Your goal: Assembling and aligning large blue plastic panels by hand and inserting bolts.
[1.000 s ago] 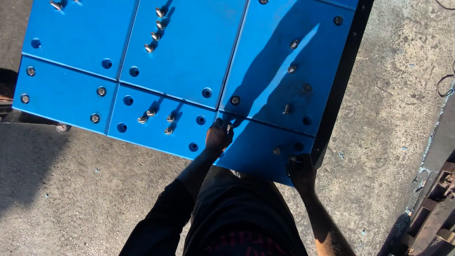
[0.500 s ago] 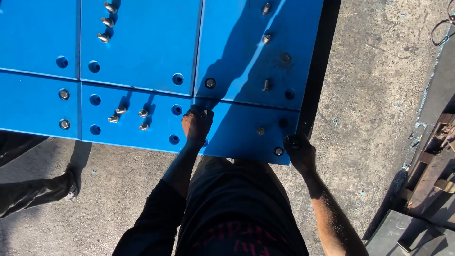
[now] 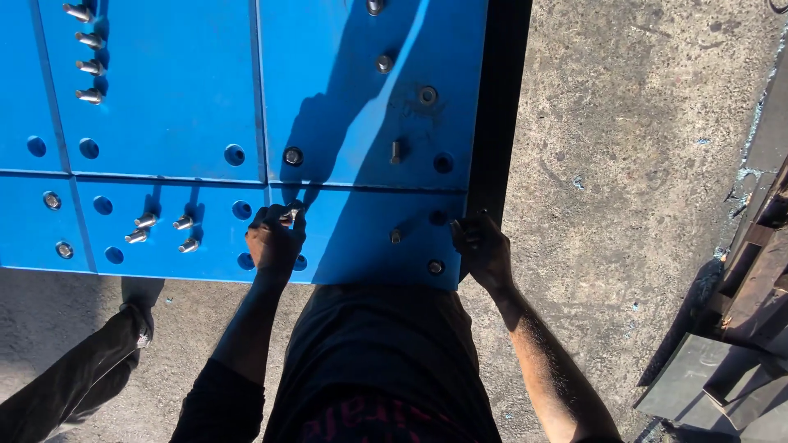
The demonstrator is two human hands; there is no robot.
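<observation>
A large blue panel assembly [image 3: 353,98] lies flat on the concrete, with round holes and bolts in it. My left hand [image 3: 275,238] rests on the near panel and pinches a silver bolt [image 3: 289,215] at a hole beside the seam. My right hand [image 3: 484,246] grips the panel's near right corner at its dark edge. Several loose silver bolts [image 3: 160,232] lie on the panel left of my left hand. More bolts [image 3: 84,53] lie in a row at the far left.
Rough concrete floor [image 3: 624,164] lies to the right and below. Rusty metal pieces [image 3: 739,328] sit at the lower right. Another person's dark-trousered leg and shoe [image 3: 98,369] stand at the lower left, close to the panel's near edge.
The view has shifted right and closer over the panels. My left hand stays at the seam hole with the bolt; my right hand has moved onto the panel's right corner.
</observation>
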